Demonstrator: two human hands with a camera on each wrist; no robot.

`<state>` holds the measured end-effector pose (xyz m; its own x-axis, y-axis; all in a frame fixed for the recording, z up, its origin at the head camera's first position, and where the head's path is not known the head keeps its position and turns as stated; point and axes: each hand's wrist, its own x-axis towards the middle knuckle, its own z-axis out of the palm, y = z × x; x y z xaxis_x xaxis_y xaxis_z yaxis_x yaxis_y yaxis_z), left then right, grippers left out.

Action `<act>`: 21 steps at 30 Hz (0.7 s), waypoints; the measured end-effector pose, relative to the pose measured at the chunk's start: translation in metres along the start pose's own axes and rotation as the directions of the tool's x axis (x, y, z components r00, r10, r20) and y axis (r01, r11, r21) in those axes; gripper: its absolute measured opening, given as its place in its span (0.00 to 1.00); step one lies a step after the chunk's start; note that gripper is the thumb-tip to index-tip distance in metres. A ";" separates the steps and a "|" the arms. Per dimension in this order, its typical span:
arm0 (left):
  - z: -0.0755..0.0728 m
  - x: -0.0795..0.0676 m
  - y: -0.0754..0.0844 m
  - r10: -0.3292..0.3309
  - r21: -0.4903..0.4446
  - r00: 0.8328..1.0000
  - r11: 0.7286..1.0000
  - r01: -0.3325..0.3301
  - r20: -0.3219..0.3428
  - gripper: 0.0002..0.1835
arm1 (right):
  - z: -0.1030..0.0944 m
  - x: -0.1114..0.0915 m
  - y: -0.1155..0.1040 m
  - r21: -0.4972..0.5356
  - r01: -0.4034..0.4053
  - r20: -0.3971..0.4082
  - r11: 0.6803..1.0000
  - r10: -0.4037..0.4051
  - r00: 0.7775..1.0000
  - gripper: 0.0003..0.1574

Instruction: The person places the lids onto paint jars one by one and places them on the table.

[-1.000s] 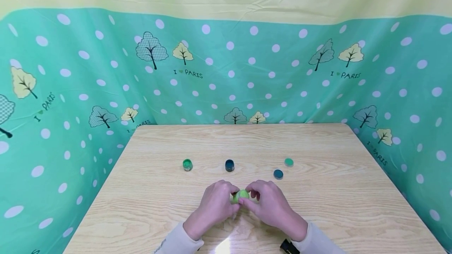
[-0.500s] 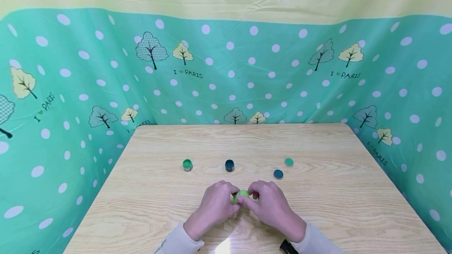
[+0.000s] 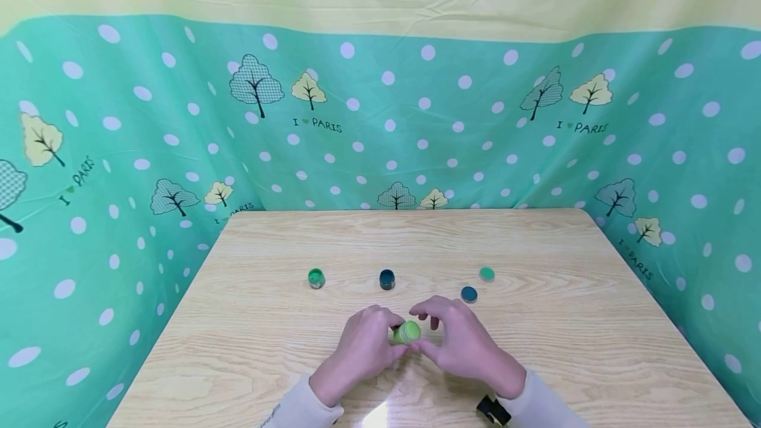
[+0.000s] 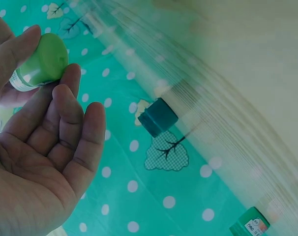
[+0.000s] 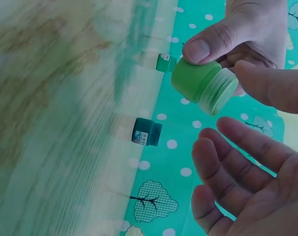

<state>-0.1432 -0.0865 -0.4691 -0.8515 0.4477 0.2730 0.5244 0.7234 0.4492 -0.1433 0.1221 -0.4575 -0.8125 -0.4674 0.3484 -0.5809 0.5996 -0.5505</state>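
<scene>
My left hand (image 3: pixel 367 339) holds a small light green paint jar (image 3: pixel 407 332) between thumb and index finger, its remaining fingers loosely bent in the left wrist view. The jar is tilted, with its ridged lid (image 5: pixel 219 91) on and turned toward the right hand. My right hand (image 3: pixel 456 339) is spread around the lid side. Its thumb tip lies right at the lid's edge, while its other fingers stand apart from the jar, relaxed, in the right wrist view.
Farther back on the wooden table (image 3: pixel 267 349) stand an uncapped green jar (image 3: pixel 316 279) and an uncapped dark teal jar (image 3: pixel 387 280). Two loose lids, one green (image 3: pixel 487 274) and one dark teal (image 3: pixel 469 294), lie to the right. A polka-dot curtain (image 3: pixel 446 144) hangs behind.
My right fingers have come off the light green jar's lid and spread, the hand shifting slightly right. The left hand keeps its hold on the jar.
</scene>
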 end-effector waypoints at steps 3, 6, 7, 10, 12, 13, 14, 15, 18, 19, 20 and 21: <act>0.000 0.000 0.000 0.007 -0.004 1.000 1.000 -0.007 -0.003 0.13 | 0.000 0.000 0.000 0.019 0.009 0.020 1.000 -0.009 1.000 0.28; 0.000 0.000 0.000 0.000 -0.004 1.000 1.000 0.000 0.002 0.13 | 0.001 -0.001 0.000 0.025 0.008 0.033 1.000 -0.008 0.999 0.28; 0.000 0.000 0.000 -0.002 -0.005 1.000 1.000 0.002 0.003 0.13 | 0.001 -0.001 0.000 0.026 0.006 0.037 1.000 -0.007 0.999 0.29; 0.000 0.000 0.000 -0.006 -0.004 1.000 1.000 0.006 0.007 0.14 | 0.003 -0.001 0.001 0.025 0.004 0.049 1.000 -0.005 0.999 0.29; 0.000 0.000 0.000 -0.003 -0.006 1.000 1.000 0.003 0.006 0.14 | 0.004 -0.001 0.001 0.023 -0.001 0.058 1.000 0.000 0.998 0.28; -0.001 0.000 0.001 0.000 -0.007 1.000 1.000 0.000 0.005 0.14 | 0.004 -0.001 0.001 0.025 -0.010 0.065 1.000 0.008 0.998 0.28; -0.001 0.000 0.001 0.002 -0.009 1.000 1.000 -0.002 0.004 0.13 | 0.004 -0.001 0.001 0.025 -0.013 0.070 1.000 0.012 0.997 0.27; -0.001 0.000 0.001 0.005 -0.013 1.000 1.000 -0.005 0.004 0.13 | 0.004 -0.001 0.001 0.025 -0.019 0.076 0.999 0.017 0.997 0.27; -0.001 0.000 0.001 0.014 -0.025 1.000 1.000 -0.014 0.002 0.13 | 0.004 -0.001 0.000 0.032 -0.035 0.087 0.999 0.032 0.996 0.25; -0.001 0.000 0.001 0.016 -0.029 1.000 0.999 -0.016 0.001 0.12 | 0.004 -0.001 0.000 0.032 -0.039 0.089 0.999 0.036 0.995 0.24; -0.001 0.000 0.001 0.016 -0.032 1.000 0.999 -0.016 0.001 0.12 | 0.004 -0.001 0.000 0.032 -0.041 0.090 0.999 0.038 0.995 0.24; -0.001 0.000 0.001 0.016 -0.034 1.000 0.999 -0.016 0.000 0.12 | 0.004 -0.001 0.000 0.030 -0.041 0.088 0.999 0.038 0.995 0.23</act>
<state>-0.1425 -0.0863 -0.4674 -0.8431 0.4592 0.2798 0.5373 0.6981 0.4733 -0.1421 0.1201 -0.4605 -0.8267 -0.4995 0.2588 -0.5453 0.5982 -0.5872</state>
